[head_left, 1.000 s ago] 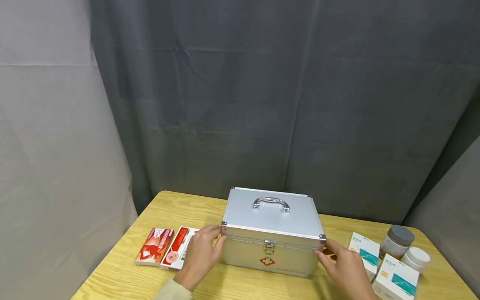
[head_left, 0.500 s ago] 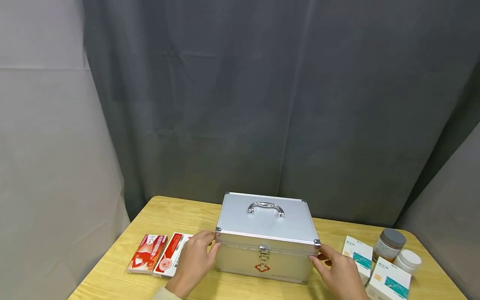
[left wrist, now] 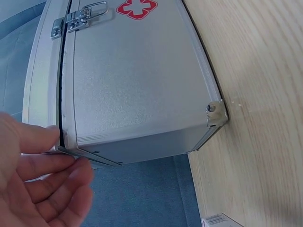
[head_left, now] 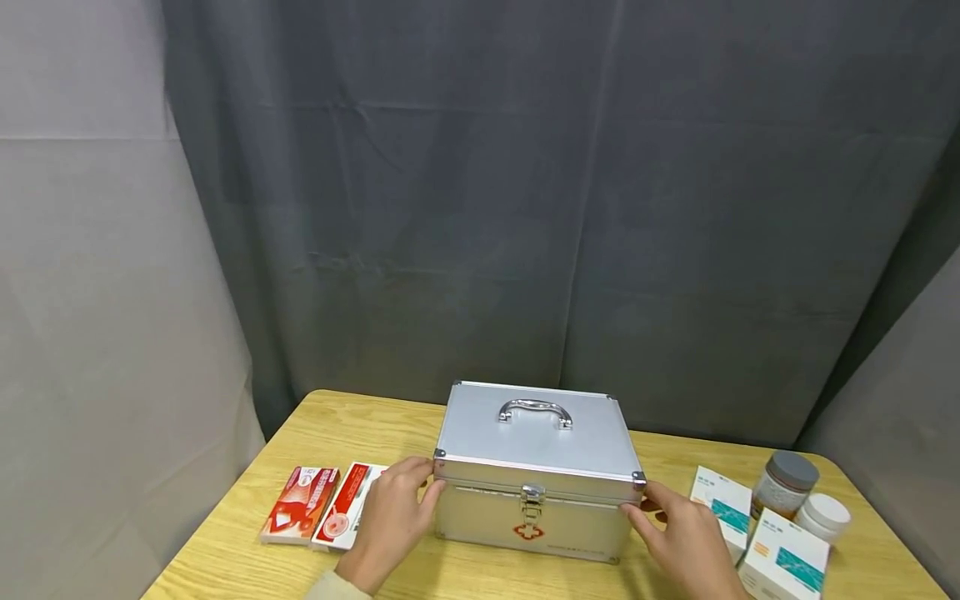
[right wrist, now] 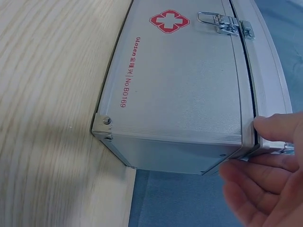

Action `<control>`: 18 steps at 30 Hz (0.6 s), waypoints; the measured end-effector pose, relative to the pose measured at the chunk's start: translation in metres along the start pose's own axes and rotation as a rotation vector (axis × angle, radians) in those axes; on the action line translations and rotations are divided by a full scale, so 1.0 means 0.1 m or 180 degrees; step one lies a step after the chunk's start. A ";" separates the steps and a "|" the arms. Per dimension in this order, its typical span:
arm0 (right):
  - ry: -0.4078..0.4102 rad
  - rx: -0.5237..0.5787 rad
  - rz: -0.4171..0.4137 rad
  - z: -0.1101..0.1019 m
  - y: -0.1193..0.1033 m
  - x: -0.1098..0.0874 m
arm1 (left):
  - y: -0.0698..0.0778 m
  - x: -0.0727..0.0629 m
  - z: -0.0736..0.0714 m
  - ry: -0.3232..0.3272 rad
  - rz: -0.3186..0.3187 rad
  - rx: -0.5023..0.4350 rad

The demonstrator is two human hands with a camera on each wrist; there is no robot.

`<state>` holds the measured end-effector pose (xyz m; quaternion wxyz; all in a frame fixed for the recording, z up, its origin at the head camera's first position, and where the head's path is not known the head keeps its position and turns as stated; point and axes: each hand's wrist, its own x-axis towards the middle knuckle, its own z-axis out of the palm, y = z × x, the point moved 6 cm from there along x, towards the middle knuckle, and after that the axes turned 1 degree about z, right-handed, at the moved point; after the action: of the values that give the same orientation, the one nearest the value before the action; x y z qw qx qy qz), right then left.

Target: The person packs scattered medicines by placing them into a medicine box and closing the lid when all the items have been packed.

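Note:
A silver first-aid box with a chrome handle on its lid stands on the table. Its front bears a red cross emblem. The latch has its wire loop off the catch, and a narrow dark gap runs between lid and body. My left hand grips the lid's front left corner, thumb on the front and fingers curled at the side. At the front right corner, my right hand holds the lid likewise, its thumb at the seam.
Left of the box lie a red carton and a red-and-white carton, partly behind my left hand. On the right are two white-and-teal cartons, a grey-capped jar and a white bottle. A dark curtain hangs behind the table.
The head view has shifted slightly, so everything sits a little lower and further left than one second ago. Both hands stay at the lid's corners.

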<state>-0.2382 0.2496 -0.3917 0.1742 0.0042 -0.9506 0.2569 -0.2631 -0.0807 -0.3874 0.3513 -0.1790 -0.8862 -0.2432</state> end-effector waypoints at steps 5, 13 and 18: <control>-0.0069 0.0008 0.0013 -0.01 0.00 0.01 | 0.02 0.00 -0.01 0.0005 -0.0021 -0.0016; -0.0035 -0.0046 -0.0019 -0.06 -0.03 -0.01 | 0.04 0.02 -0.05 0.0071 -0.0010 -0.0005; 0.0105 -0.0039 -0.0153 -0.10 -0.07 -0.03 | 0.04 0.02 -0.07 0.0108 0.0007 0.0010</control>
<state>-0.2320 0.2479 -0.3814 0.1960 0.0218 -0.9488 0.2469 -0.2585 -0.0808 -0.3807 0.3669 -0.1753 -0.8803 -0.2444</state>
